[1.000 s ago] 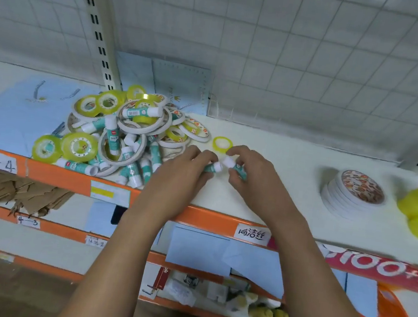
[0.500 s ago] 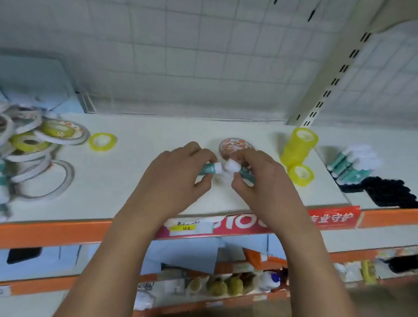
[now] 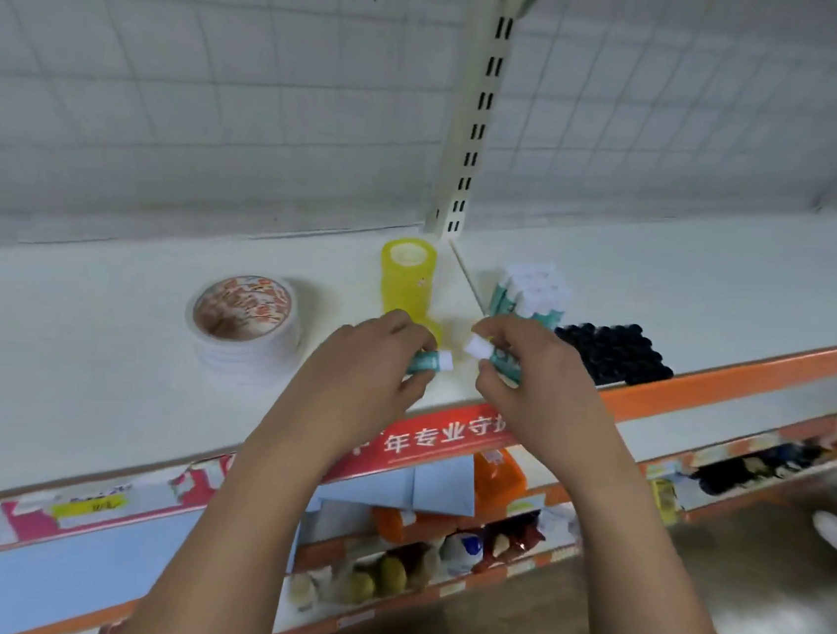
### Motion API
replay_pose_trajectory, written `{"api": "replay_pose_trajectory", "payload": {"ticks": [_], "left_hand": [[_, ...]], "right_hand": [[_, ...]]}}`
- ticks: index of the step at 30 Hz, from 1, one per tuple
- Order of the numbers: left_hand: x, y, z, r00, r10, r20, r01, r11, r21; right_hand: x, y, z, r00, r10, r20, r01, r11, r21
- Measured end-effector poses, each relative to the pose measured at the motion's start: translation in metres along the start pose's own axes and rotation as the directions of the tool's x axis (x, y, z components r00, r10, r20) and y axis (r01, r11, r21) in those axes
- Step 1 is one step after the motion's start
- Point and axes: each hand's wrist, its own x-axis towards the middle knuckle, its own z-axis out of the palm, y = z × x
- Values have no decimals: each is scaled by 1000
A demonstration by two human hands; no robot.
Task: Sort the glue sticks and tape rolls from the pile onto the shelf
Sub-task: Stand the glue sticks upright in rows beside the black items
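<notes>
Head view: the left hand [image 3: 367, 363] pinches one teal glue stick [image 3: 430, 361] and the right hand [image 3: 536, 381] pinches another glue stick [image 3: 492, 355], white caps facing, both held above the front of the shelf [image 3: 89, 385]. The step in hand appears to be carrying sticks to the glue-stick row [image 3: 533, 290] just behind the right hand; the next move calls for laying them alongside it. No containers show; the stacked yellow tape rolls [image 3: 406, 279] and flat white tape rolls [image 3: 245, 324] sit on the bare shelf.
</notes>
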Motion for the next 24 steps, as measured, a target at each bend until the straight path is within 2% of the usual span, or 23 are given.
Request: {"api": "replay_pose_trajectory", "payload": {"ticks": [12,20,24], "left_hand": [[49,43,44,989,70,127,-74,997,30],[57,43,55,989,93,115,-88,995,-52],[61,45,54,995,86,54,-78,988,-134]], "right_hand": [[-5,60,-21,998,66,-5,-66,998,15],[-6,61,-19,994,105,-24,-105,994,0],[-3,60,-22,992,122,-18,-122,992,-32]]}}
